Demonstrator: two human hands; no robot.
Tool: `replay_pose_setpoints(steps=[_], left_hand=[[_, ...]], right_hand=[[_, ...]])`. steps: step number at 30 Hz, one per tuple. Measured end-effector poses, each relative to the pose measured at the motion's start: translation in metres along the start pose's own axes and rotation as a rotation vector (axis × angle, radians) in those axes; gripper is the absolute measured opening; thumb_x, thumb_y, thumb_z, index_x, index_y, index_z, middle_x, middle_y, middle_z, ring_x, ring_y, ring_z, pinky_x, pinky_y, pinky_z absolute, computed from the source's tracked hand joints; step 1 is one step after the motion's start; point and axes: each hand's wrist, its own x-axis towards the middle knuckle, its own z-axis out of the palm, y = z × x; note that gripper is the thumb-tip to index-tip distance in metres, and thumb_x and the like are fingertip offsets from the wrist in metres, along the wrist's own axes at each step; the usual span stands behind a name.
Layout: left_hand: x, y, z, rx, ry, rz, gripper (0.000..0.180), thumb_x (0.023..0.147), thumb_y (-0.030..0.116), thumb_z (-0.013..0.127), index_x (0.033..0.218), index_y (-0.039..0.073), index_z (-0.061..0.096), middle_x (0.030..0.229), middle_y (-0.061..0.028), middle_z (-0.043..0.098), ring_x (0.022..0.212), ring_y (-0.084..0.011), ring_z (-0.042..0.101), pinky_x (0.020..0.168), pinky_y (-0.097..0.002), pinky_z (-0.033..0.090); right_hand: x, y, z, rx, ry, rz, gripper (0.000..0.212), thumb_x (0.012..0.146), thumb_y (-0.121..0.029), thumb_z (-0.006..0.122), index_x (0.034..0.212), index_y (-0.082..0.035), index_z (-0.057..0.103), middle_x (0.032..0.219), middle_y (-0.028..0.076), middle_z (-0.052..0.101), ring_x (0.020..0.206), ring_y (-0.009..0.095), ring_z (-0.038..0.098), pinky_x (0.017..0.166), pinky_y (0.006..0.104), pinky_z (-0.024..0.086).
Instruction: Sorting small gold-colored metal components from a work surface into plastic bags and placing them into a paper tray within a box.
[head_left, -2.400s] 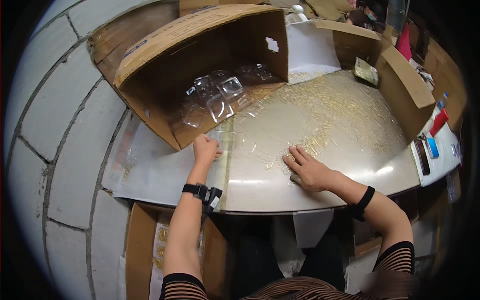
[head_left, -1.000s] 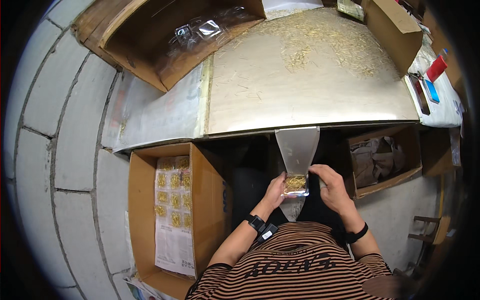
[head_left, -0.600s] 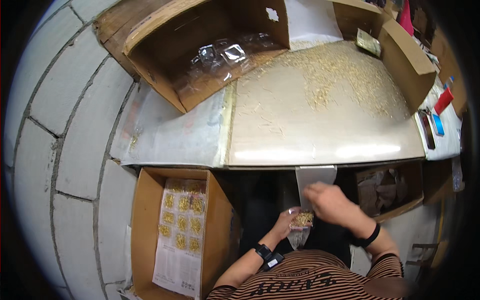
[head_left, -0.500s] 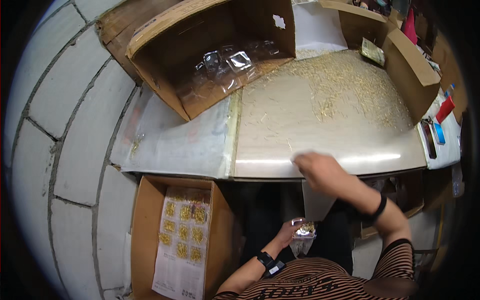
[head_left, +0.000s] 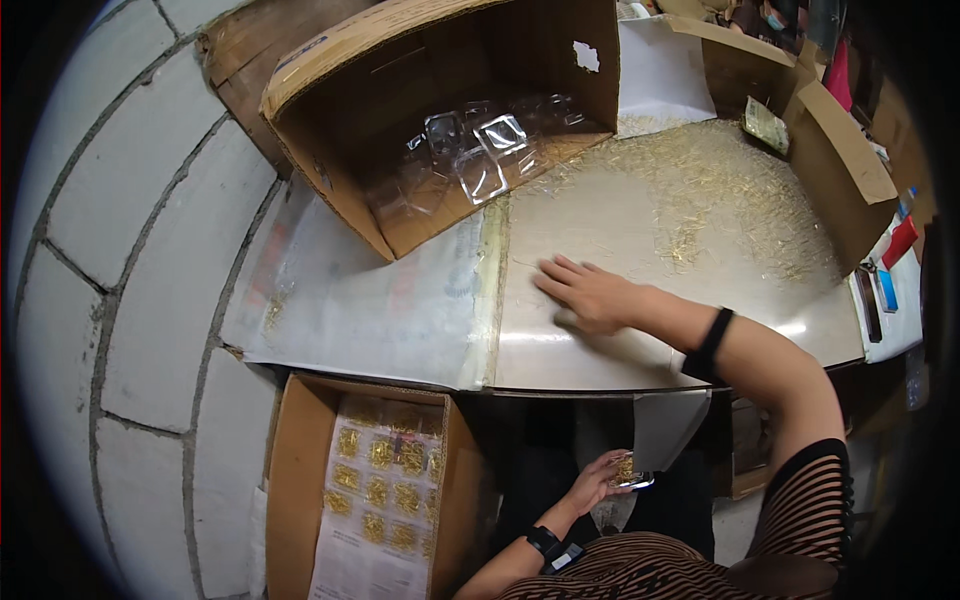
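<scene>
Over my lap, my left hand (head_left: 594,484) grips a small clear plastic tray (head_left: 643,481) with gold-coloured pieces (head_left: 624,467) in it. The tray is tilted, and part of it is hidden by my fingers. My right hand (head_left: 592,296) lies palm down at the near left of the smooth beige work surface (head_left: 600,215), fingers apart and somewhat blurred. Nothing shows in its grasp, though its underside is hidden. Thin gold-coloured pins or sticks (head_left: 700,205) lie scattered thickly over the far and right parts of that surface.
A large cardboard box (head_left: 350,215) on its side holds clear empty trays (head_left: 483,175). Below left, an open carton (head_left: 457,490) contains several filled packs (head_left: 376,490) on printed paper. A cardboard wall (head_left: 840,180) bounds the right side. Another person (head_left: 775,18) is at far right.
My right hand has moved up and left from the table's front edge onto the surface, its fingers now spread. The tray in my left hand has tilted. The whole view has shifted slightly.
</scene>
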Motion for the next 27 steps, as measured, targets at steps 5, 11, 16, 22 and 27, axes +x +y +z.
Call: replay_pose_setpoints(steps=[5, 11, 16, 22, 27], left_hand=[[-0.004, 0.002, -0.004, 0.039, -0.032, -0.047, 0.039, 0.096, 0.014, 0.05, 0.133, 0.008, 0.04, 0.127, -0.0097, 0.05, 0.114, -0.0224, 0.055, 0.091, -0.0395, 0.052], [0.006, -0.01, 0.002, 0.192, 0.045, -0.126, 0.043, 0.094, 0.005, 0.048, 0.135, 0.003, 0.036, 0.127, -0.0153, 0.051, 0.116, -0.0252, 0.054, 0.092, -0.0403, 0.052], [0.005, -0.009, -0.001, -0.029, -0.062, -0.091, 0.049, 0.091, -0.001, 0.046, 0.138, 0.0, 0.032, 0.131, -0.018, 0.047, 0.123, -0.027, 0.048, 0.101, -0.0402, 0.044], [-0.004, 0.001, 0.013, -0.048, -0.121, -0.041, 0.051, 0.091, -0.002, 0.046, 0.139, -0.001, 0.029, 0.133, -0.0201, 0.045, 0.124, -0.0287, 0.046, 0.106, -0.0419, 0.039], [-0.005, 0.002, 0.001, 0.015, -0.103, -0.057, 0.047, 0.092, 0.005, 0.052, 0.134, -0.003, 0.033, 0.126, -0.0189, 0.051, 0.114, -0.027, 0.055, 0.094, -0.0415, 0.05]], right_hand=[[-0.083, -0.011, -0.007, -0.06, 0.071, -0.006, 0.042, 0.085, -0.022, 0.054, 0.121, -0.001, 0.049, 0.131, 0.018, 0.045, 0.121, 0.035, 0.045, 0.097, 0.0397, 0.042], [0.031, -0.027, -0.032, 0.082, 0.264, 0.055, 0.036, 0.084, -0.02, 0.053, 0.116, -0.003, 0.055, 0.114, 0.015, 0.057, 0.104, 0.033, 0.056, 0.086, 0.0418, 0.047], [0.086, -0.039, -0.014, -0.141, 0.083, -0.076, 0.06, 0.091, -0.046, 0.043, 0.142, -0.016, 0.033, 0.143, 0.01, 0.034, 0.132, 0.028, 0.032, 0.1, 0.0455, 0.038], [-0.032, -0.002, 0.002, -0.166, 0.057, -0.072, 0.059, 0.092, -0.042, 0.043, 0.143, -0.015, 0.03, 0.148, 0.01, 0.028, 0.136, 0.03, 0.028, 0.102, 0.0482, 0.036], [-0.121, -0.004, 0.017, -0.069, 0.169, -0.02, 0.053, 0.092, -0.031, 0.047, 0.139, -0.01, 0.036, 0.146, 0.012, 0.033, 0.135, 0.031, 0.031, 0.105, 0.0435, 0.035]])
